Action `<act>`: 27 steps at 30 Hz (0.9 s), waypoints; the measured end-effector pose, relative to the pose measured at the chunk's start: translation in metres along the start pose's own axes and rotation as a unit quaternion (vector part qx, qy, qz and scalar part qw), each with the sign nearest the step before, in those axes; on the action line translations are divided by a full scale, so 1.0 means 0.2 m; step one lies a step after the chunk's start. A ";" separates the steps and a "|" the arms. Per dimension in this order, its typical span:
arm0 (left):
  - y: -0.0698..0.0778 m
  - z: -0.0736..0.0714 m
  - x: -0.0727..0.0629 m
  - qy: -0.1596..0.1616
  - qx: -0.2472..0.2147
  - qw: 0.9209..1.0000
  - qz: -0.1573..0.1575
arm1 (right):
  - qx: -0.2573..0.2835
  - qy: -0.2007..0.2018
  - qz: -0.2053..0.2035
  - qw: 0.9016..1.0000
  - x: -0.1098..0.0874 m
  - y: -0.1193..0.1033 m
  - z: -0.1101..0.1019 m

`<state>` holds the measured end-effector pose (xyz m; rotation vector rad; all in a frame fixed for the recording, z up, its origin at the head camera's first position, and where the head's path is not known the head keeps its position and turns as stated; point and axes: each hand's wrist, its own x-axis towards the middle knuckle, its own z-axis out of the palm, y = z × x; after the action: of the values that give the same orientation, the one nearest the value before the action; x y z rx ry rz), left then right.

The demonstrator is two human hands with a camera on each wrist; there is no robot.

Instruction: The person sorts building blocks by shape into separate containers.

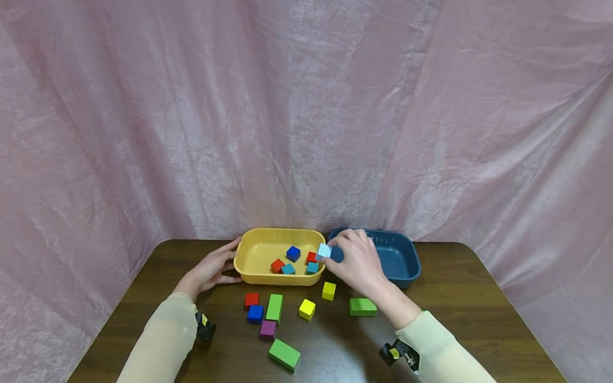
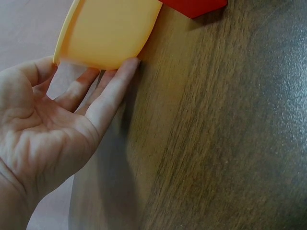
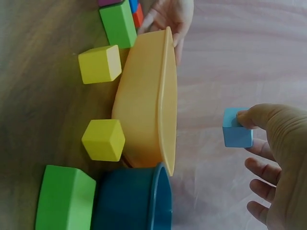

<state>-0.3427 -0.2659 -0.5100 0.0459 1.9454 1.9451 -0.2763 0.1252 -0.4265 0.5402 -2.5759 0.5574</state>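
Note:
My right hand (image 1: pixel 356 260) pinches a light blue cube (image 3: pixel 237 127) between thumb and fingertips, above the right end of the yellow basket (image 1: pixel 282 279). In the right wrist view the cube is held clear of both containers. My left hand (image 1: pixel 213 268) touches the basket's left end. The left wrist view shows that thumb at the rim and the fingers (image 2: pixel 112 98) stretched along the outer wall. Inside the basket lie a dark blue cube (image 1: pixel 293 254), red cubes (image 1: pixel 277 266) and light blue cubes (image 1: pixel 288 269).
A dark blue basket (image 1: pixel 407 266) stands to the right, partly behind my right hand. In front lie yellow cubes (image 1: pixel 307 309), green blocks (image 1: pixel 284 355), a red cube (image 1: pixel 251 300), a blue cube (image 1: pixel 255 314) and a purple block (image 1: pixel 267 330) on the wooden table (image 1: pixel 455 298).

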 end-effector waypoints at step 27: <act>-0.01 0.00 0.01 0.004 -0.004 1.000 -0.001 | -0.014 -0.062 0.021 0.998 0.17 -0.04 0.12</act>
<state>-0.3442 -0.2663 -0.5125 0.0341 1.9423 1.9540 -0.3083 0.0973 -0.4271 0.5278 -2.7141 0.5147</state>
